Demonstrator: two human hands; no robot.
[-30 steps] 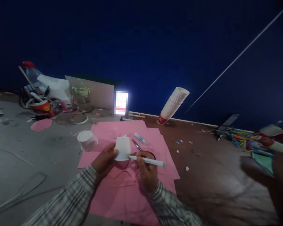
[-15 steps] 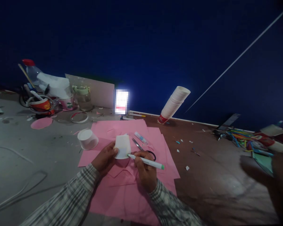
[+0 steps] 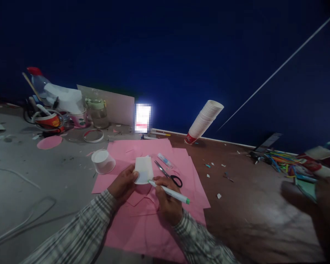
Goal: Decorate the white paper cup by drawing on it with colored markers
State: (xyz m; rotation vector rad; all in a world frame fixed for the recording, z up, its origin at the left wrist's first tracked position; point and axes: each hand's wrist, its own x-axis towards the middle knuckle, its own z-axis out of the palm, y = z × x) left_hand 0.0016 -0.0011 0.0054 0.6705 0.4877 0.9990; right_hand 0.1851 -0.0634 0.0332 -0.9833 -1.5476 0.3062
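Observation:
My left hand (image 3: 125, 183) is closed on a white paper cup (image 3: 143, 169), thumb on its side, the rim facing me. A white marker with green ends (image 3: 172, 193) is gripped in my right hand (image 3: 167, 205), its tip at the cup near the rim. Pink paper sheets (image 3: 154, 234) lie below both hands. Just beyond my right hand are scissors with black handles (image 3: 169, 175) and a clear tube with a blue label (image 3: 165, 160). To the left, another white cup (image 3: 103, 161) stands upside down or tilted; I cannot tell which.
A tall leaning stack of paper cups (image 3: 205, 121) stands at the back right. At the back left are a glass jar (image 3: 97, 113) and a red cup of tools (image 3: 48, 121). Another person's hand (image 3: 328, 194) is at the far right. Paper scraps (image 3: 219, 196) lie about.
The marker's back end has dipped and shifted slightly left, and its tip has moved a little along the cup. My left hand keeps its hold on the cup.

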